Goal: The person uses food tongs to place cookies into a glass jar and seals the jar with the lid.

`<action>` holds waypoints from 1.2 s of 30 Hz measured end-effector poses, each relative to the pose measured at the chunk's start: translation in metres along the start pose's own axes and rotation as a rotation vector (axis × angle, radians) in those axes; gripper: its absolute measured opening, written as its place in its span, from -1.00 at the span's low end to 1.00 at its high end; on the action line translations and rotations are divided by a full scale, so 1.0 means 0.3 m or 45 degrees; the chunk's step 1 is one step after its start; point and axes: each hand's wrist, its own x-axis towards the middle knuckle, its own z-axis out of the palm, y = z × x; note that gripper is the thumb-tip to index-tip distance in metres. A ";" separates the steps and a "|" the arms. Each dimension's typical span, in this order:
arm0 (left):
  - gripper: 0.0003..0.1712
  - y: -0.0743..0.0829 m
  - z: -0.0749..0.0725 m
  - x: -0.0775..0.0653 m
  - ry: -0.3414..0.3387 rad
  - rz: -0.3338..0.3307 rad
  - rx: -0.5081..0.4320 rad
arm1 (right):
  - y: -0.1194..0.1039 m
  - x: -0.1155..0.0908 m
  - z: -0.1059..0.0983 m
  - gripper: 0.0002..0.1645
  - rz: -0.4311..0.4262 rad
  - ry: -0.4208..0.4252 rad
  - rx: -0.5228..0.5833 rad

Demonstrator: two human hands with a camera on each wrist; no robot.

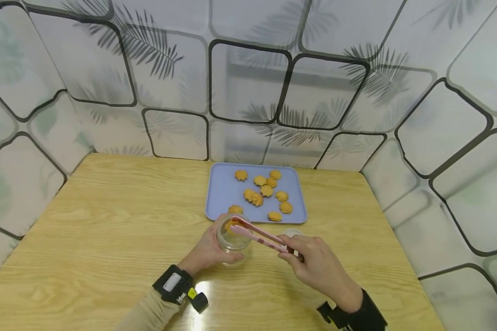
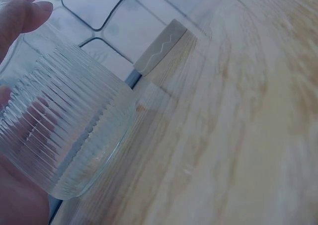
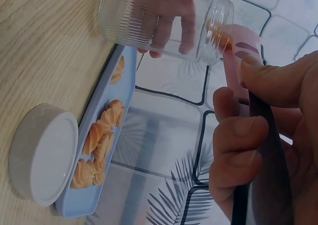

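My left hand (image 1: 207, 250) grips a clear ribbed glass jar (image 2: 74, 120), fingers and thumb around its side, its mouth facing up. In my right hand (image 1: 320, 264) is a pair of pink tongs (image 1: 258, 238) with dark handles, tilted down to the left toward the jar. Their tips pinch a golden piped cookie (image 3: 222, 37) at the jar's mouth. Beyond the jar, a blue tray (image 1: 219, 184) holds several more swirled cookies (image 1: 286, 208). The tray's near edge lies just behind my left hand.
A round white lid (image 3: 47, 155) sits on the wooden table (image 1: 120, 220) near the tray's front right, partly covered by my right hand in the head view. Patterned curtains (image 1: 248, 82) surround the table at the back and both sides.
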 end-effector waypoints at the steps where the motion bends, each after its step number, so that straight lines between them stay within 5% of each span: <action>1: 0.03 0.001 -0.001 -0.001 0.003 -0.006 0.003 | -0.001 0.002 0.000 -0.61 0.001 -0.005 -0.003; 17: 0.01 0.005 -0.008 -0.002 -0.024 0.029 -0.021 | -0.006 -0.001 -0.001 -0.52 0.014 -0.042 0.012; 23: 0.01 -0.004 -0.006 -0.002 -0.014 0.061 0.006 | 0.044 -0.027 -0.005 -0.49 0.103 0.071 0.160; 27: 0.01 -0.005 -0.005 0.000 -0.004 0.069 0.001 | 0.089 -0.044 -0.004 -0.48 0.292 0.147 -0.023; 31: 0.01 -0.003 -0.005 0.000 0.003 0.063 0.001 | 0.130 -0.059 0.011 -0.45 0.480 0.047 -0.273; 36: 0.01 -0.006 -0.004 -0.002 0.008 0.060 0.014 | 0.171 -0.066 0.037 -0.45 0.573 -0.064 -0.346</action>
